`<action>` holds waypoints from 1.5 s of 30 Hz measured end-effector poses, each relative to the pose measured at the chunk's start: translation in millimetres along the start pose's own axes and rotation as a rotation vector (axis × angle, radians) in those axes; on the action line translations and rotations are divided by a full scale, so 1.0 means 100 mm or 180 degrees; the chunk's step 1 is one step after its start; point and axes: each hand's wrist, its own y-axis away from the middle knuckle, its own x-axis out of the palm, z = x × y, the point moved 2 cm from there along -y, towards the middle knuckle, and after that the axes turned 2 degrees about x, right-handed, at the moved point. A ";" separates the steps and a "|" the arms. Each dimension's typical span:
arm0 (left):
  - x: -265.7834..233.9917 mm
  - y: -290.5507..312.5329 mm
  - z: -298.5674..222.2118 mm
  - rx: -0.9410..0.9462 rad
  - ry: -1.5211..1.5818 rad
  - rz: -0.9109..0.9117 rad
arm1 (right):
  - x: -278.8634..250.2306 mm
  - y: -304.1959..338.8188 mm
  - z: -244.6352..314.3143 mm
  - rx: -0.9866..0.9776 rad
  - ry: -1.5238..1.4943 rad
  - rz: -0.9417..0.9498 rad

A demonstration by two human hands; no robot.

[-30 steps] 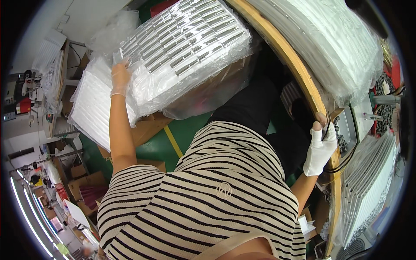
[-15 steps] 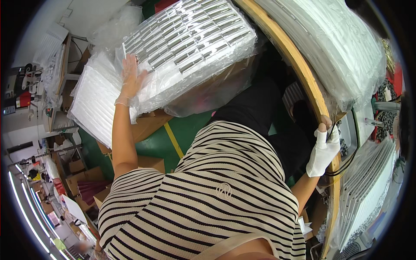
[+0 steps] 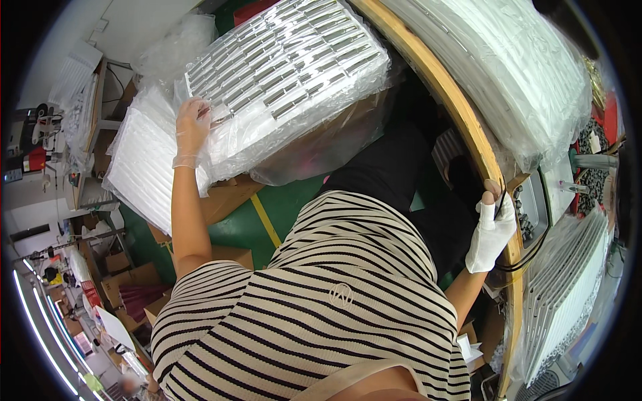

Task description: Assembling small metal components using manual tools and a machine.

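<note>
We have a tray of parts (image 3: 251, 115) before us, a bagged stack (image 3: 140, 157) to its left. A table edge (image 3: 457, 100) runs along our right; beyond it lie a wrapped pile (image 3: 495, 73) and, nearer us, a panel stack (image 3: 565, 294).

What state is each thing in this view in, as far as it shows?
Shiny silver bars, laid in rows
Clear-gloved left grip, fingers bent near the bars, hold unclear
White-gloved right grip, partly closed beside thin black cords, hold unclear
White ribbed stack at left, under clear plastic
White ribbed stack at upper right, wrapped in clear plastic
Brown cardboard box, lower left, open
Long white ceiling tubes, lit
</note>
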 end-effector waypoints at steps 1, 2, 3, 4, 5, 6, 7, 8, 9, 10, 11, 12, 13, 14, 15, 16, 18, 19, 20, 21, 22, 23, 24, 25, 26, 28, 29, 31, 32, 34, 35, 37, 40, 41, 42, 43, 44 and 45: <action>-0.02 0.01 0.07 -0.0025 0.0064 0.0214 | 0.00 0.00 0.00 0.0004 -0.0004 -0.0003; -0.02 0.03 0.12 -0.0050 0.0127 0.0429 | 0.00 -0.01 -0.01 0.0009 -0.0009 -0.0006; -0.03 0.03 0.07 -0.0044 0.0133 0.0434 | -0.01 -0.01 -0.01 0.0012 -0.0005 -0.0015; -0.05 0.04 0.03 -0.0133 0.0050 0.0489 | -0.03 -0.02 -0.03 0.0076 -0.0009 0.0038; -0.04 0.04 -0.02 -0.0221 -0.0032 0.0544 | -0.04 -0.02 -0.04 0.0141 -0.0012 0.0089; -0.01 0.06 -0.03 -0.0218 -0.0034 0.0543 | -0.04 -0.02 -0.03 0.0141 -0.0015 0.0088; 0.04 0.10 -0.02 -0.0459 0.0402 0.0252 | -0.04 -0.02 -0.02 0.0147 0.0000 0.0102; 0.09 0.12 -0.01 -0.0696 0.0840 -0.0041 | -0.03 -0.01 -0.02 0.0151 0.0016 0.0114; 0.14 0.13 -0.03 -0.0692 0.0844 -0.0038 | -0.02 -0.01 -0.01 0.0151 0.0018 0.0107; 0.19 0.13 -0.04 -0.0774 0.1149 -0.0075 | -0.01 0.00 0.00 0.0192 -0.0009 0.0132; 0.23 0.13 -0.04 -0.0855 0.1455 -0.0113 | -0.01 0.00 0.01 0.0232 -0.0037 0.0156; 0.23 0.12 -0.04 -0.0849 0.1465 -0.0112 | 0.00 0.00 0.00 0.0194 -0.0073 0.0113; 0.24 0.11 -0.04 -0.0845 0.1402 -0.0042 | 0.00 0.00 0.01 0.0189 -0.0070 0.0104; 0.24 0.11 -0.04 -0.0841 0.1337 0.0027 | 0.00 0.00 0.02 0.0162 -0.0048 0.0075; 0.24 0.11 -0.08 -0.0832 0.1349 0.0025 | 0.00 0.00 0.02 0.0133 -0.0027 0.0040; 0.23 0.12 -0.14 -0.0476 0.0576 0.0091 | 0.00 0.00 0.01 0.0125 -0.0026 0.0029; 0.23 0.16 -0.24 -0.0119 -0.0200 0.0148 | 0.00 0.01 -0.02 0.0141 -0.0098 -0.0006; 0.25 0.19 -0.27 -0.0132 -0.0327 0.0382 | -0.01 0.01 -0.03 0.0139 -0.0103 -0.0004; 0.27 0.20 -0.28 -0.0145 -0.0454 0.0616 | -0.01 0.01 -0.04 0.0151 -0.0102 -0.0011; 0.28 0.21 -0.25 -0.0149 -0.0459 0.0612 | 0.00 0.02 -0.05 0.0163 -0.0100 -0.0013; 0.29 0.20 -0.22 -0.0129 -0.0319 0.0418 | 0.00 0.02 -0.06 0.0162 -0.0105 -0.0006; 0.28 0.20 -0.20 -0.0108 -0.0179 0.0224 | 0.00 0.02 -0.06 0.0182 -0.0094 0.0009; 0.28 0.20 -0.22 -0.0108 -0.0177 0.0224 | 0.00 0.02 -0.07 0.0201 -0.0076 0.0016; 0.25 0.19 -0.26 -0.0186 -0.0448 0.0177 | 0.00 0.01 -0.08 0.0201 -0.0074 0.0014; 0.24 0.19 -0.28 -0.0264 -0.0720 0.0129 | -0.01 0.01 -0.09 0.0201 -0.0072 -0.0007; 0.26 0.18 -0.11 -0.0429 -0.0338 0.0113 | -0.01 0.00 -0.09 0.0196 -0.0087 0.0000; 0.27 0.18 -0.01 -0.0581 0.0053 0.0102 | 0.00 0.00 -0.09 0.0186 -0.0081 0.0011; 0.27 0.16 0.00 -0.0688 0.0483 0.0156 | -0.01 -0.01 -0.10 0.0169 -0.0073 0.0013; 0.28 0.16 0.01 -0.0793 0.0917 0.0215 | -0.02 -0.02 -0.10 0.0217 -0.0040 0.0064; 0.19 0.07 -0.02 -0.0773 0.0745 -0.0139 | -0.02 -0.02 -0.09 0.0276 -0.0008 0.0120; 0.16 0.02 -0.02 -0.0751 0.0578 -0.0493 | -0.01 -0.02 -0.09 0.0298 0.0008 0.0144; 0.23 -0.05 0.14 -0.0993 0.0915 -0.0076 | 0.01 -0.03 -0.09 0.0305 0.0015 0.0200; 0.27 -0.03 0.23 -0.0749 0.0701 0.0135 | 0.03 -0.04 -0.11 0.0314 -0.0089 0.0162; 0.25 -0.02 0.22 -0.0281 0.0134 -0.0077 | 0.02 -0.06 -0.10 0.0319 -0.0084 0.0172; 0.23 -0.04 0.16 -0.0282 0.0124 -0.0073 | 0.02 -0.06 -0.10 0.0334 -0.0078 0.0183; 0.18 -0.07 0.03 -0.0329 -0.0582 -0.0389 | 0.02 -0.05 -0.10 0.0341 -0.0070 0.0185; 0.13 -0.10 -0.11 -0.0371 -0.1290 -0.0703 | 0.03 -0.04 -0.10 0.0333 -0.0041 0.0194; 0.08 -0.11 -0.24 -0.0378 -0.1295 -0.0699 | 0.03 -0.04 -0.09 0.0319 -0.0020 0.0209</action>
